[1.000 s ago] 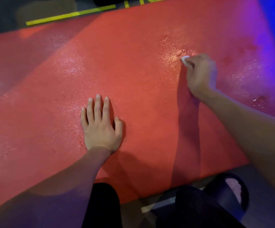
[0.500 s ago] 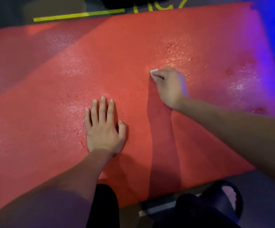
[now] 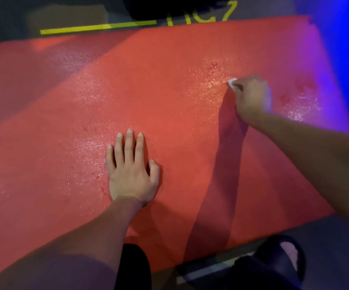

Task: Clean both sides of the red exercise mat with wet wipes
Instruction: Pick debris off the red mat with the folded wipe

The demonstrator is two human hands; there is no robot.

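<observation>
While a small white wipe (image 3: pixel 231 82) is pinched in the curled fingers of the right hand (image 3: pixel 252 97), it is pressed down onto the mat (image 3: pixel 169 97), and only a corner of it can be seen past the knuckles. Just ahead of that grip and to its left, a wet sheen (image 3: pixel 213 80) is shown glistening on the red surface; another damp patch (image 3: pixel 301 107) is seen on the grip's other side, toward the blue-lit edge. A long dark shadow is cast from under the wrist back toward the near edge of the mat.

Well apart from the grip, nearer the body and to its left, the left hand (image 3: pixel 130 170) is laid flat on the mat, fingers straight and slightly spread, nothing held, palm down. More sheen is caught beside those fingers.

Further out, the mat is spread wide across a dark floor (image 3: pixel 6 17). Beyond its far edge, a yellow line (image 3: pixel 98 27) and yellow lettering (image 3: pixel 200 16) are marked on the floor. At the near edge, below the right forearm, a black slipper (image 3: pixel 273 260) is seen on the floor, just off the mat.
</observation>
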